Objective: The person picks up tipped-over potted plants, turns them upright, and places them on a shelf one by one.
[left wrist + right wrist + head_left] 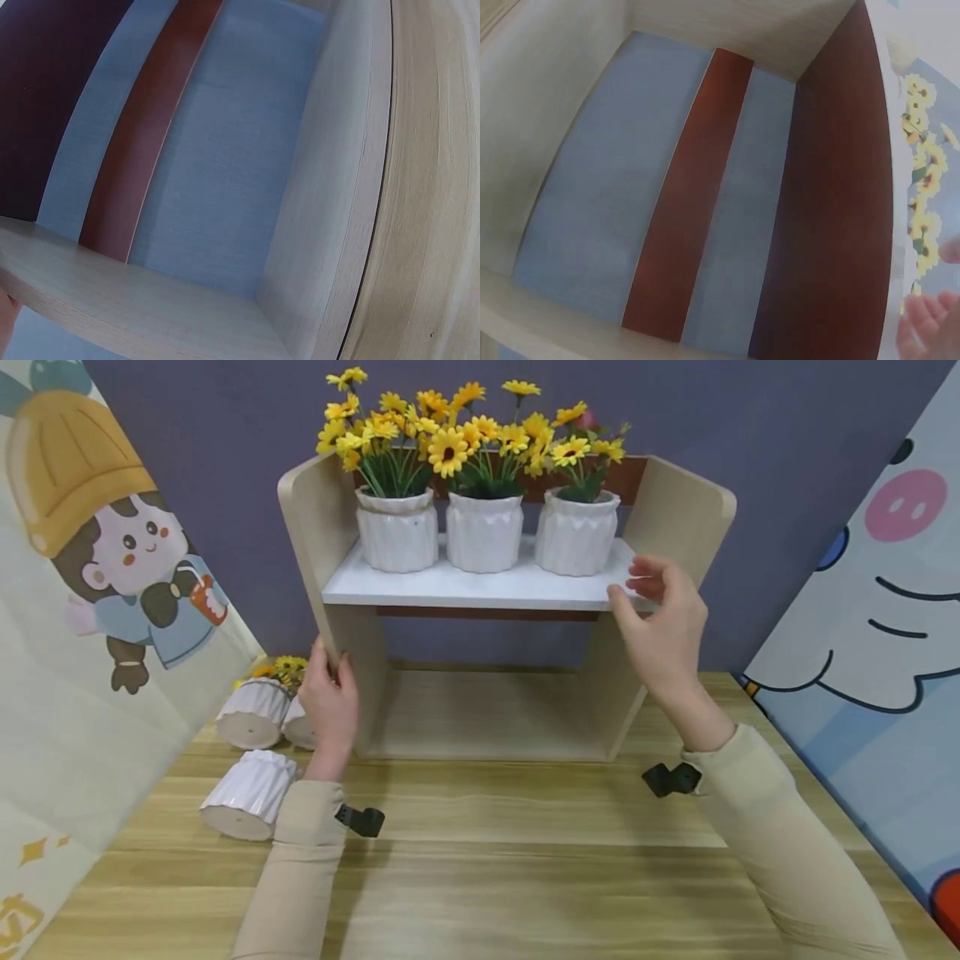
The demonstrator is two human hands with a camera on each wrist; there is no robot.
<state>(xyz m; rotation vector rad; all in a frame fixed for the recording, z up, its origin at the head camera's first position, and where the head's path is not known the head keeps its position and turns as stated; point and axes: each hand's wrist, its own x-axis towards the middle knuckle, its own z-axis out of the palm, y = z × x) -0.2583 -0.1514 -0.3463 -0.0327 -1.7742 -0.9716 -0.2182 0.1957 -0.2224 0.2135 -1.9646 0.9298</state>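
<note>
Backing shelf [480, 714] and woodgrain table [487, 868] stands purple wall [772, 468].

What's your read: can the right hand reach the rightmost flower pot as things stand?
Probably yes. The right hand is at the right end of the white shelf, close to the rightmost flower pot, seems empty, and nothing visible stands between them.
</note>
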